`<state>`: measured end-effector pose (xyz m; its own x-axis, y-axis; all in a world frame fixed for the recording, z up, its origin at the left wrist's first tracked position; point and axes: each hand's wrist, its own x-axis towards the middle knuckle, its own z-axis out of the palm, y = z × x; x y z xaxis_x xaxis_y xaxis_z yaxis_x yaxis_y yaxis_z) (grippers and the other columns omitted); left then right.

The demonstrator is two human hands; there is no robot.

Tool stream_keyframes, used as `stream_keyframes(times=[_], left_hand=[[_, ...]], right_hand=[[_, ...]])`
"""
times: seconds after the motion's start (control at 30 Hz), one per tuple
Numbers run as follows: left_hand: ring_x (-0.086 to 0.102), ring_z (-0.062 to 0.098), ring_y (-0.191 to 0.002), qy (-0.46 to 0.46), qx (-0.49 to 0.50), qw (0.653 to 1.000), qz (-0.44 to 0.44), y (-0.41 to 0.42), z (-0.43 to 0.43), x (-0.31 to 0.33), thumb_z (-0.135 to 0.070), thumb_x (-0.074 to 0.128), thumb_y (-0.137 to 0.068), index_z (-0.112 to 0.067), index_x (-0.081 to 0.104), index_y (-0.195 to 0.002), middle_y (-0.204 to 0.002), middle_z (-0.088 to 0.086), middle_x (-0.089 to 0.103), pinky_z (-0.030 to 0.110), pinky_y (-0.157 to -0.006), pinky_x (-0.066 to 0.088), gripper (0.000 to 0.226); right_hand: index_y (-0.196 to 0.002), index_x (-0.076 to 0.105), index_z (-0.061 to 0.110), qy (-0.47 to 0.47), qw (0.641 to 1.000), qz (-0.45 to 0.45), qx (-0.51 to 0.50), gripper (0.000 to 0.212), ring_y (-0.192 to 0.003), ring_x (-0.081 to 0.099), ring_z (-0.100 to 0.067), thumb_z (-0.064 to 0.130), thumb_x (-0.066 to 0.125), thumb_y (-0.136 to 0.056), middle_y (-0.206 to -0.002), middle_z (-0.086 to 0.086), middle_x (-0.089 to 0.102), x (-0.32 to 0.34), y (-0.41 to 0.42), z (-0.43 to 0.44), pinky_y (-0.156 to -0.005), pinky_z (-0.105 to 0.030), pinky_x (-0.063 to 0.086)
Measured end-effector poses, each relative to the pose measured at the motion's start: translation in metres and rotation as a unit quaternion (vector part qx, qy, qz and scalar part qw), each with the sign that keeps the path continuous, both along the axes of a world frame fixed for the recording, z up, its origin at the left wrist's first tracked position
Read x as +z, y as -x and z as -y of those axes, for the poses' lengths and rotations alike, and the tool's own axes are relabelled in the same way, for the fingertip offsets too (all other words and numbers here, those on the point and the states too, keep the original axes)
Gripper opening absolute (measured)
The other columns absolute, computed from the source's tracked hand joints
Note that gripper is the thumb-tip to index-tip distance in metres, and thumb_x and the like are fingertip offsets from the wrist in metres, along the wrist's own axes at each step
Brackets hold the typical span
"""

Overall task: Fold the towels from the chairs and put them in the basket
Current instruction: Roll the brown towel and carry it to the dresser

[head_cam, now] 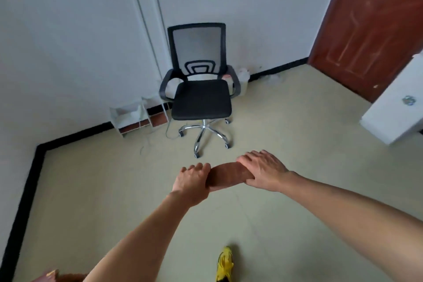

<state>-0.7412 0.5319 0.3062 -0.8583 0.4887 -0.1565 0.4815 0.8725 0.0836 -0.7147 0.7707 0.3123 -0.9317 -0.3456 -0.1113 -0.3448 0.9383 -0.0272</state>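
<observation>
A brown towel (226,174), folded into a small flat bundle, hangs in the air between my two hands. My left hand (191,182) grips its left end, fingers curled over the top edge. My right hand (263,170) holds the right end, fingers laid over the top and thumb underneath. A black mesh office chair (200,98) stands ahead by the white wall, its seat bare. No basket shows clearly; a brown shape (66,277) sits at the bottom left edge.
A low white rack (139,114) stands on the floor left of the chair. A white table corner (393,107) juts in at right, before a reddish-brown door (370,25). White jugs (243,78) sit behind the chair. My yellow shoe (225,263) is below.
</observation>
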Motion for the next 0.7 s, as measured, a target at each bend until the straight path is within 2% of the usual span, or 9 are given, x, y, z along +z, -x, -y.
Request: stream_keyframes(times=[0.17,0.3,0.37,0.53,0.7], left_hand=[[0.055,0.025,-0.108,0.007,-0.127,0.991,-0.052,0.088,-0.117,0.027,-0.031,0.053,-0.084,-0.02,0.041,-0.121,-0.116,0.001,0.054,0.037,-0.091,0.042,0.039],[0.055,0.026,-0.105,0.014,-0.247,0.966,-0.068,0.127,-0.237,0.049,-0.031,0.05,-0.086,-0.021,0.039,-0.124,-0.117,0.002,0.052,0.037,-0.088,0.041,0.041],[0.055,0.025,-0.103,0.018,-0.281,0.957,-0.073,0.134,-0.274,0.057,-0.031,0.051,-0.086,-0.021,0.039,-0.125,-0.117,0.002,0.052,0.037,-0.086,0.041,0.042],[0.055,0.024,-0.104,-0.002,-0.391,0.917,-0.078,0.139,-0.443,0.063,-0.031,0.049,-0.086,-0.021,0.039,-0.126,-0.118,0.001,0.053,0.035,-0.089,0.042,0.042],[0.055,0.024,-0.101,0.007,-0.437,0.896,-0.084,0.131,-0.593,0.061,-0.032,0.048,-0.087,-0.021,0.04,-0.125,-0.116,0.001,0.054,0.035,-0.086,0.041,0.041]], right_hand=[[-0.126,0.043,0.025,-0.005,0.991,-0.037,-0.128,0.05,-0.105,0.054,-0.023,0.043,0.057,-0.082,-0.114,0.001,0.055,0.025,0.033,-0.108,-0.087,-0.036,0.043],[-0.123,0.05,0.021,-0.024,0.968,-0.072,-0.24,0.048,-0.097,0.058,-0.023,0.039,0.057,-0.079,-0.106,-0.001,0.06,0.04,0.02,-0.199,-0.079,-0.037,0.047],[-0.121,0.054,0.019,-0.022,0.959,-0.086,-0.269,0.048,-0.092,0.061,-0.024,0.039,0.059,-0.078,-0.103,-0.002,0.063,0.046,0.013,-0.229,-0.075,-0.038,0.049],[-0.126,0.053,0.022,-0.027,0.921,-0.097,-0.375,0.051,-0.095,0.061,-0.022,0.046,0.056,-0.082,-0.109,-0.001,0.064,0.047,-0.021,-0.361,-0.079,-0.036,0.049],[-0.126,0.052,0.023,-0.034,0.901,-0.088,-0.424,0.051,-0.094,0.062,-0.021,0.048,0.06,-0.082,-0.109,0.0,0.065,0.042,-0.044,-0.488,-0.079,-0.034,0.051]])
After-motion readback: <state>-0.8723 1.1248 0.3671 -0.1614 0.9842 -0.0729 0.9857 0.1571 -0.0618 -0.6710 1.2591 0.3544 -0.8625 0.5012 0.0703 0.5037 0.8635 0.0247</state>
